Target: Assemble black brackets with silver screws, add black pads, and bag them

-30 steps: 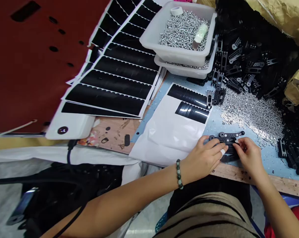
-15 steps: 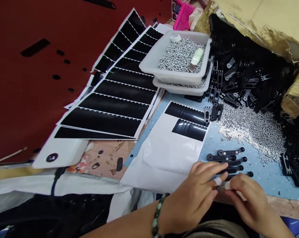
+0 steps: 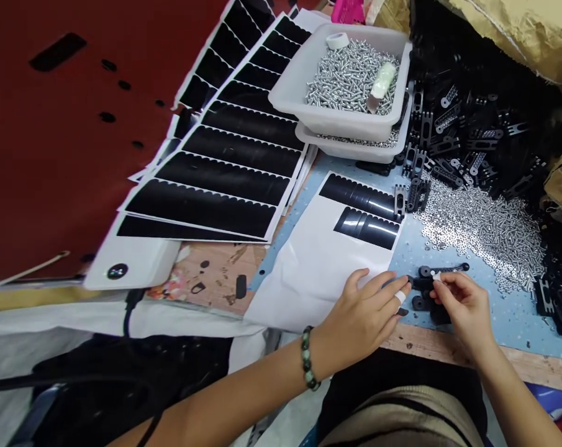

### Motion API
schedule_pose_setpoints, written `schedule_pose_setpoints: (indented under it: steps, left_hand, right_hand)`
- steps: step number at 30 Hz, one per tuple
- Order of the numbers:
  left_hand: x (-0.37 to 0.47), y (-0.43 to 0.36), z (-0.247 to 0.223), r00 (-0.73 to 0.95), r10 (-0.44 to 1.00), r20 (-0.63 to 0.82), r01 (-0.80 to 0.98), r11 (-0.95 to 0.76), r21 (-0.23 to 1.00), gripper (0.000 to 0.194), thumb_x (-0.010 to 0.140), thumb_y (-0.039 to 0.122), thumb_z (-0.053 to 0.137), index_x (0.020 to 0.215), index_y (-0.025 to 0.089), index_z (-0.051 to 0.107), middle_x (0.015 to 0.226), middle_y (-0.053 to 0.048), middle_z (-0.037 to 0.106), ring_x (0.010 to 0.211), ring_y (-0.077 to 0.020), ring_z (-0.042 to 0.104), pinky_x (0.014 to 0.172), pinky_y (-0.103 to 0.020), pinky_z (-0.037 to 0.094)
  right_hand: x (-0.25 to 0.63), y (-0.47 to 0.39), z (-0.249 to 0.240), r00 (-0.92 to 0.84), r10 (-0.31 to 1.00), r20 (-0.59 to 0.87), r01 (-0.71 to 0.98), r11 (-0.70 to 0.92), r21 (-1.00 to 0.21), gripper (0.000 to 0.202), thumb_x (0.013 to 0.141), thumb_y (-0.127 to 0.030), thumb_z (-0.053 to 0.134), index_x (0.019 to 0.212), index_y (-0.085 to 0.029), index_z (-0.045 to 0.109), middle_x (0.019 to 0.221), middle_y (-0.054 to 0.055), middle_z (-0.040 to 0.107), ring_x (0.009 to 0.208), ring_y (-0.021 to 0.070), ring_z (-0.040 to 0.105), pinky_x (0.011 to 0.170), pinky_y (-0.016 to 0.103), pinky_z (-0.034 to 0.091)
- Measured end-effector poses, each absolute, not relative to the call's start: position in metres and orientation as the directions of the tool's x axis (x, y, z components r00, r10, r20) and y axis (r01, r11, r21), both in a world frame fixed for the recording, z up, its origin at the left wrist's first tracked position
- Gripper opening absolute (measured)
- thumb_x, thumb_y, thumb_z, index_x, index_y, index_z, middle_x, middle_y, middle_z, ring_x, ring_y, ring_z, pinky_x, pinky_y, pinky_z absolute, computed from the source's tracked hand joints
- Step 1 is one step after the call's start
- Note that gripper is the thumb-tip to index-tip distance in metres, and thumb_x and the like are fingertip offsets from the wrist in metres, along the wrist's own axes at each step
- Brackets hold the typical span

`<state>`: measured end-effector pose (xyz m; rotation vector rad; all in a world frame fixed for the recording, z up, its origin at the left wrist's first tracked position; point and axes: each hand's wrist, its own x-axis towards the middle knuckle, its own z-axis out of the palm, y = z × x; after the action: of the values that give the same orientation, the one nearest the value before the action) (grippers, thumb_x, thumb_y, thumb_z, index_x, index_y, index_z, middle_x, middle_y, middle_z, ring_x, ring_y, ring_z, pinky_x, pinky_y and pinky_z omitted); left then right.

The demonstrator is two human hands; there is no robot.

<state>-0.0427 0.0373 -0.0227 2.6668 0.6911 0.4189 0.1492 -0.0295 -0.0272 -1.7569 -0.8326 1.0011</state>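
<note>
My left hand (image 3: 367,313) lies low over the front of the work surface, its fingers stretched out. White tape is wrapped round one of its fingers, and a small dark piece shows at its thumb tip. Close to its fingertips lie several black plastic arms (image 3: 443,269) with rounded ends, partly covered by my hands. My right hand (image 3: 464,307) reaches over these arms with thumb and fingers pinched together. A small white patch shows at that pinch; what is between the fingers is too small to make out.
A white sheet with black stickers (image 3: 367,228) lies left of the arms. Behind stand stacked white trays (image 3: 341,127) of metal screws. Loose screws and nuts (image 3: 485,230) are heaped right, beside a pile of black parts (image 3: 471,136). Larger sticker sheets (image 3: 225,155) lie left.
My hands, close together at the table's front edge before, have moved apart and forward onto the black arms. The left fingers are straighter. The camera view has shifted slightly.
</note>
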Motion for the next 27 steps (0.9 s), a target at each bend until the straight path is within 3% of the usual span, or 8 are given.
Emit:
schedule_pose_setpoints:
  steps: [5,9,15,21,27]
  left_hand:
    - [-0.042,0.037,-0.022,0.842,0.501,0.199,0.406,-0.832,0.377,0.032,0.094,0.027,0.043,0.123,0.019,0.054,0.124,-0.005,0.062,0.116,-0.0204,0.049,0.102,-0.044,0.023]
    - [-0.037,0.034,-0.021,0.842,0.507,0.183,0.419,-0.829,0.370,0.036,0.093,0.028,0.044,0.127,0.019,0.052,0.123,-0.007,0.061,0.113,-0.0218,0.050,0.100,-0.045,0.026]
    - [-0.032,0.037,-0.016,0.848,0.506,0.158,0.422,-0.825,0.375,0.034,0.092,0.022,0.043,0.123,0.017,0.053,0.115,-0.008,0.064,0.111,-0.0226,0.051,0.100,-0.045,0.026]
    - [-0.021,0.043,-0.014,0.848,0.487,0.210,0.369,-0.827,0.424,0.035,0.094,0.032,0.044,0.124,0.018,0.053,0.130,-0.008,0.057,0.120,-0.0234,0.047,0.103,-0.046,0.022]
    - [-0.009,0.045,-0.020,0.864,0.472,0.174,0.369,-0.830,0.417,0.035,0.094,0.030,0.044,0.124,0.016,0.052,0.130,-0.008,0.057,0.123,-0.0231,0.045,0.104,-0.047,0.021]
  right_hand:
    - [0.150,-0.029,-0.027,0.436,0.861,-0.261,0.201,-0.376,-0.904,0.024,0.079,-0.042,0.062,0.079,-0.019,0.067,0.073,0.003,0.064,0.062,0.0161,0.065,0.056,0.028,0.053]
    - [0.147,-0.027,-0.028,0.420,0.895,-0.147,0.403,-0.329,-0.854,0.022,0.084,-0.039,0.056,0.080,-0.019,0.065,0.073,0.004,0.064,0.060,0.0152,0.062,0.055,0.027,0.051]
    - [0.159,-0.029,-0.023,0.312,0.948,0.060,0.801,-0.229,-0.554,0.018,0.086,-0.038,0.055,0.086,-0.020,0.058,0.072,0.002,0.059,0.062,0.0165,0.056,0.058,0.029,0.046]
    - [0.177,-0.030,-0.022,0.135,0.971,0.195,0.870,-0.022,-0.492,0.015,0.093,-0.027,0.046,0.098,-0.021,0.059,0.091,0.007,0.059,0.084,0.0191,0.058,0.073,0.033,0.049]
    - [0.176,-0.020,-0.026,-0.067,0.982,0.174,0.932,0.124,-0.341,0.020,0.094,-0.021,0.043,0.093,-0.019,0.063,0.090,0.009,0.061,0.081,0.0202,0.054,0.071,0.034,0.046]
